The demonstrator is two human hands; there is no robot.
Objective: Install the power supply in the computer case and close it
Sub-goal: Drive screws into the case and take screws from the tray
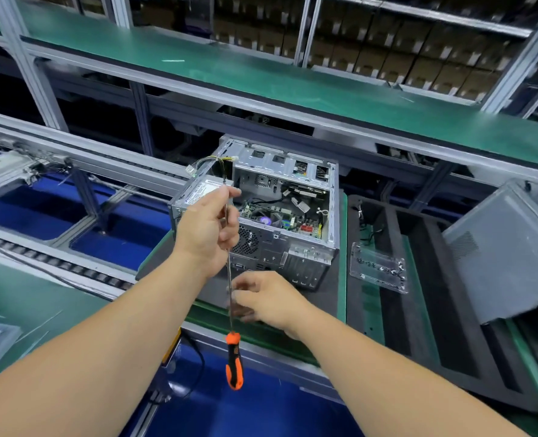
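The power supply is seated in the upper corner of the open computer case, just beyond the left hand's pinch, its wires sticking up loose above it. Nearest, below that pinch, the orange-and-black handle of a long screwdriver is seen hanging, tip upward. Just above the handle, the right hand is held beside the shaft with fingers curled; it is blurred, and whether anything is pinched in it cannot be told. Higher up, the shaft is pinched near its tip by the left hand, thumb and fingers closed round it. To the right of the grip, a clear plastic tray holding small parts lies on the dark mat, and further right the grey side panel is propped, not yet fitted. The step in hand is judged to be fastening the supply: a screw must be set on the tip, the driver turned about, then the panel closed.
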